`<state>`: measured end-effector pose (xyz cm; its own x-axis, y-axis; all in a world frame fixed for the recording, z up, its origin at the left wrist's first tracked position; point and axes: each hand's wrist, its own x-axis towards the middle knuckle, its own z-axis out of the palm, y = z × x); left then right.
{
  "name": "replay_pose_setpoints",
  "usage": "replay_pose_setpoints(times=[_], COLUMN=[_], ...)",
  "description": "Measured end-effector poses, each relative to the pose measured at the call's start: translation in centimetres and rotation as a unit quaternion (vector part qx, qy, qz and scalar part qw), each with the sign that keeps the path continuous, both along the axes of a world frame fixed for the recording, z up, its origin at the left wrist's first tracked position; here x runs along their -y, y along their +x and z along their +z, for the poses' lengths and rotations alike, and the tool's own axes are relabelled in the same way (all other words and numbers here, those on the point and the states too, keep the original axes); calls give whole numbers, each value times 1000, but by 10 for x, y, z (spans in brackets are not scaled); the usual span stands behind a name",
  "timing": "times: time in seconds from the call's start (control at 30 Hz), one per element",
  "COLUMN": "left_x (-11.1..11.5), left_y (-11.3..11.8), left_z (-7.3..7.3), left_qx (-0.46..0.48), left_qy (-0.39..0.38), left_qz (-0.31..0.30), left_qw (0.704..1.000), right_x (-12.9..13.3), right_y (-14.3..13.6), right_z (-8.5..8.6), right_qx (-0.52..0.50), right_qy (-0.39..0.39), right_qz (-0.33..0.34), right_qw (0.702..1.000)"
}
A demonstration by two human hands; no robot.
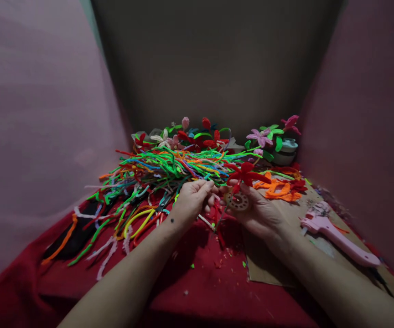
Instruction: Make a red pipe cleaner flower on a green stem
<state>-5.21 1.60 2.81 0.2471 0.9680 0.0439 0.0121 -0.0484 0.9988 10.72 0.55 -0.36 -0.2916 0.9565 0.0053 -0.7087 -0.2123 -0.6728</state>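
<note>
In front of me my right hand (256, 212) is closed around a red pipe-cleaner flower (245, 174), its petals spread above the fingers. A pale round spool with a ring of holes (237, 201) also sits in that hand, below the flower. Close by on the left, the thumb and fingers of my left hand (195, 198) are pinched together. What they grip is too small and dim to make out. Beneath the hands, red strips hang down beside a thin dark green stem (220, 221).
A heap of multicoloured pipe cleaners (179, 161) lies behind the hands, with finished flowers (214, 139) beyond. Yellow-handled scissors (140, 223) lie left. On the right, cardboard (268, 264) bears orange pipe-cleaner shapes (277, 187) and a pink glue gun (337, 234). Red cloth (197, 300) covers the table.
</note>
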Motion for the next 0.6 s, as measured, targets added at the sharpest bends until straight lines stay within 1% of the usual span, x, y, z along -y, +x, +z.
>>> replay_pose_setpoints(times=[0.13, 0.23, 0.33, 0.43, 0.53, 0.6], left_x=[-3, -3, -3, -3, -3, -3], left_y=[-3, -2, 1, 2, 1, 0], left_z=[0, -2, -5, -8, -9, -8], left_qx=[21, 18, 28, 73, 124, 134], left_qy=[1, 2, -15, -49, -77, -81], left_qz=[-1, -14, -26, -45, -70, -73], left_qw=[1000, 1000, 999, 995, 987, 985], right_x=[3, 6, 7, 6, 5, 3], right_y=[7, 8, 8, 7, 6, 5], right_z=[5, 6, 6, 7, 8, 7], right_qx=[-5, 8, 24, 37, 24, 12], right_qy=[-2, 11, 18, 10, -6, -13], right_qz=[44, 46, 43, 34, 35, 31], right_qw=[999, 999, 999, 999, 999, 999])
